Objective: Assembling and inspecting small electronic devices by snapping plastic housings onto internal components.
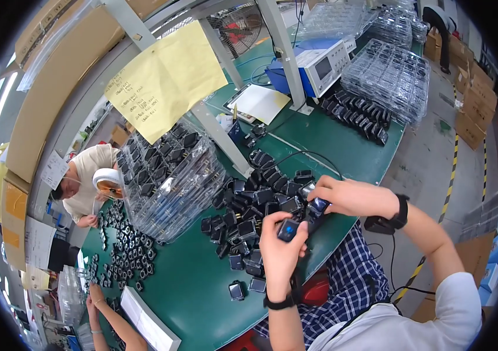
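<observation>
My left hand point(279, 250) is closed on a small black smartwatch body point(287, 230) whose screen glows blue, thumb and fingers at its edges. Just right of it, my right hand point(351, 198) pinches another dark smartwatch point(319, 205) by its upper side. Both are held over the near edge of a loose heap of black smartwatches point(263, 196) on the green table point(202, 292). A single smartwatch point(236, 291) lies apart at the heap's near side. Black bands circle both my wrists.
Stacked clear trays of watches point(170, 187) stand left of the heap, under a shelf post point(225, 140) and yellow paper point(164, 79). A blue-sided instrument point(319, 67) and more clear trays point(386, 79) are at the back. Co-workers' hands point(94, 295) handle watches at left.
</observation>
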A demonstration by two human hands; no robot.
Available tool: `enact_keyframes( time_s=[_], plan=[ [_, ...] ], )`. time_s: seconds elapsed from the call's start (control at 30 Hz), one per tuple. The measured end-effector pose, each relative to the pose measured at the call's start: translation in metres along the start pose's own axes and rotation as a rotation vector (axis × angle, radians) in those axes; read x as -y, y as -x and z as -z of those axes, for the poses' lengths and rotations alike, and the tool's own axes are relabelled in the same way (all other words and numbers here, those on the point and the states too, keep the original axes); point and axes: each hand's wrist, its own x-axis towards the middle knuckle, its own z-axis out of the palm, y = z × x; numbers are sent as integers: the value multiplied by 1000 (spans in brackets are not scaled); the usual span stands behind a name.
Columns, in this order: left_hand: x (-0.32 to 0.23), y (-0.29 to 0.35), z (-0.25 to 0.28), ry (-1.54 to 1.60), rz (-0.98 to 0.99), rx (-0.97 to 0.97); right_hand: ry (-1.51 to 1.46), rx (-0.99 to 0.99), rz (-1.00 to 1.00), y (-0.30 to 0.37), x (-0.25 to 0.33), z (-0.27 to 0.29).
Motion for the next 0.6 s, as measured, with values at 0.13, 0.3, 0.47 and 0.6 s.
enact_keyframes(
  time_s=[0.13, 0.3, 0.47, 0.6],
  plan=[
    [26, 43, 5, 385, -94, -131, -458, -224, 58, 11, 25, -30],
    [60, 80, 5, 695, -159, -222, -1333, -125, -213, 17, 68, -84],
    [74, 92, 6, 619, -128, -298, -1319, -67, -167, 14, 91, -101],
    [73, 105, 6, 510, -138, -333, -1443, -100, -148, 15, 113, -102]
  ],
)
